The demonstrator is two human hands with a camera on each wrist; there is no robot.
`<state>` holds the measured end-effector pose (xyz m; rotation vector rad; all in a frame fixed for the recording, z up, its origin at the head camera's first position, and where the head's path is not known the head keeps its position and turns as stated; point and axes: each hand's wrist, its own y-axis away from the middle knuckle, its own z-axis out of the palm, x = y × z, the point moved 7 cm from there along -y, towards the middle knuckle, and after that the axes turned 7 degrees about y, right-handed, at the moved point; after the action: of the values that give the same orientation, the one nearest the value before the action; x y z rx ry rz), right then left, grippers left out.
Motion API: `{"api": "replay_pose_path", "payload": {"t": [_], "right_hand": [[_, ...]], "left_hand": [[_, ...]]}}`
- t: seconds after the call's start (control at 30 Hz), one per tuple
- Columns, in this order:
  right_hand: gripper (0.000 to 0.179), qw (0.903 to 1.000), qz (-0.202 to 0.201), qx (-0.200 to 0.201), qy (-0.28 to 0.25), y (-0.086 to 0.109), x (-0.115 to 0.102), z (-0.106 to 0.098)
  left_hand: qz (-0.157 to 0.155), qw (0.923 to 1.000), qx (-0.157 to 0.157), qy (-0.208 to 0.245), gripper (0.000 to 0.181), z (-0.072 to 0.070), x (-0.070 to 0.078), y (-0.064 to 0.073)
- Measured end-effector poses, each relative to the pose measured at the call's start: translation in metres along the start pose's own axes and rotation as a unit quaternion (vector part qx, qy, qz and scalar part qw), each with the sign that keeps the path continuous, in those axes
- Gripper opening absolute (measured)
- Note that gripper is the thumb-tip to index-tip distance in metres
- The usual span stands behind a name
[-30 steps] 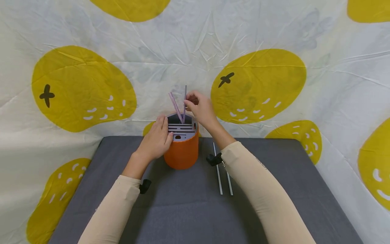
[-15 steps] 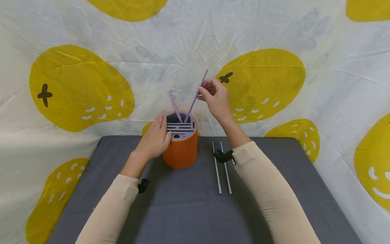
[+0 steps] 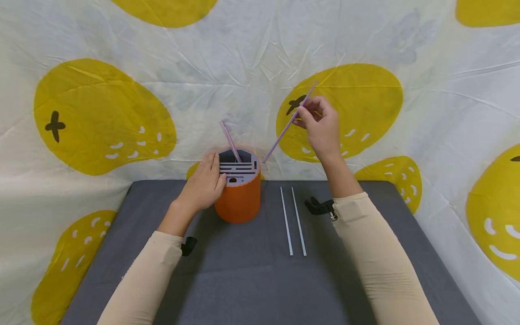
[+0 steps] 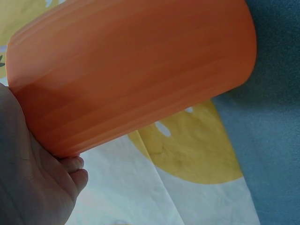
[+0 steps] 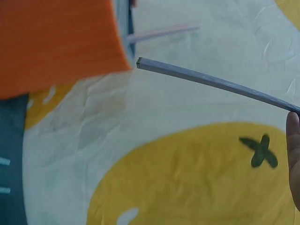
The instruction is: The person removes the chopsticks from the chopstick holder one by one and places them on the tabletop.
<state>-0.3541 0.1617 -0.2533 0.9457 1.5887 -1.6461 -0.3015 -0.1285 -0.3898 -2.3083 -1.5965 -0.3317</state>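
An orange round knife block (image 3: 237, 205) with a slotted grey top stands on the table. My left hand (image 3: 201, 183) rests against its left side, fingers straight and thumb at the top edge; the orange wall fills much of the left wrist view. Between thumb and fingers, my right hand (image 3: 323, 128) pinches a thin purplish chopstick (image 3: 284, 131), held slanted in the air right of the block. In the right wrist view the chopstick's (image 5: 211, 79) square lower end is just apart from the block's rim. Pinkish sticks (image 3: 230, 141) lean in the block's rear opening, lower ends hidden.
Two silvery chopsticks (image 3: 286, 221) lie side by side on the dark grey table (image 3: 243, 289), right of the block. Behind the table hangs a white cloth (image 3: 227, 49) with large yellow fruit prints.
My right hand has drawn the chopstick up and right, out of the block. Its slant has increased. My left hand stays on the block.
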Motion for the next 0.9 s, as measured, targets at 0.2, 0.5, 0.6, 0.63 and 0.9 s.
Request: {"api": "replay_pose_path", "payload": {"t": [0.2, 0.5, 0.6, 0.63, 0.9], "right_hand": [[0.007, 0.9978, 0.015, -0.011, 0.064, 0.011, 0.019, -0.027], [0.024, 0.9782, 0.066, -0.040, 0.193, 0.037, 0.065, -0.068], [0.028, 0.9700, 0.084, -0.053, 0.222, 0.046, 0.081, -0.077], [0.029, 0.9676, 0.090, -0.055, 0.230, 0.048, 0.086, -0.080], [0.026, 0.9422, 0.126, -0.099, 0.294, 0.066, 0.128, -0.093]], "left_hand": [[0.001, 1.0000, 0.001, 0.002, 0.071, 0.001, -0.001, 0.000], [0.010, 0.9999, 0.007, 0.003, 0.071, 0.000, -0.001, 0.002], [0.009, 0.9999, 0.008, 0.004, 0.071, -0.001, -0.002, 0.001], [0.010, 0.9999, 0.008, 0.004, 0.071, -0.002, -0.001, 0.001], [0.006, 0.9999, 0.005, 0.007, 0.071, -0.001, -0.004, 0.000]]}}
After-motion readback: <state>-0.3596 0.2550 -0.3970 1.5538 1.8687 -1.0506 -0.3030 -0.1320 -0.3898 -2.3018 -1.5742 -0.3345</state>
